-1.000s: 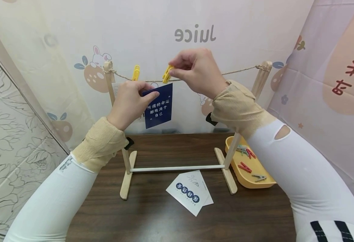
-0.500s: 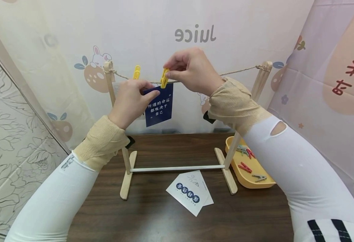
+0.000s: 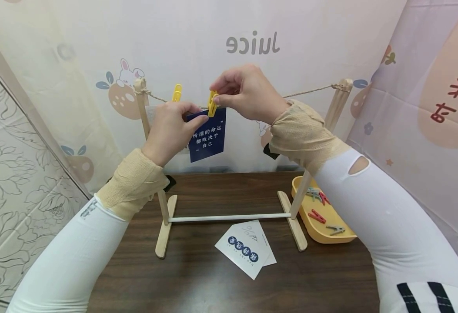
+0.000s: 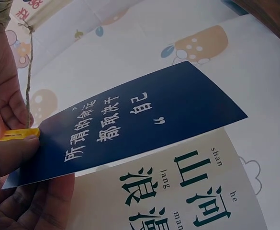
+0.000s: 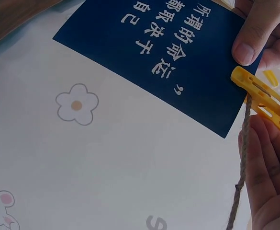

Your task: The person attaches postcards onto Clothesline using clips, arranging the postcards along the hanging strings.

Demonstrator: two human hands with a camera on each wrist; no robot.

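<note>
Two hands meet at the rope point(image 3: 311, 91) of a wooden rack point(image 3: 229, 217) that stands on the dark table point(image 3: 197, 287), the largest thing in the head view. The rope runs between the rack's two posts, across the 12 o'clock part of the scene. A yellow tray point(image 3: 322, 237) of pegs sits at 4 o'clock from the rack's base, touching its right foot. White cards point(image 3: 246, 248) lie flat on the table at 6 o'clock, just in front of the crossbar. The navy card point(image 3: 209, 139) hangs upright under the rope. The left hand point(image 3: 172, 130) pinches its upper corner between thumb and fingers, at 9 o'clock from the card. The right hand point(image 3: 248, 93) grasps the yellow clothespin point(image 3: 212, 103) at the card's top edge, where it meets the rope. A second yellow peg point(image 3: 177, 93) sits on the rope at 10 o'clock from the card.
</note>
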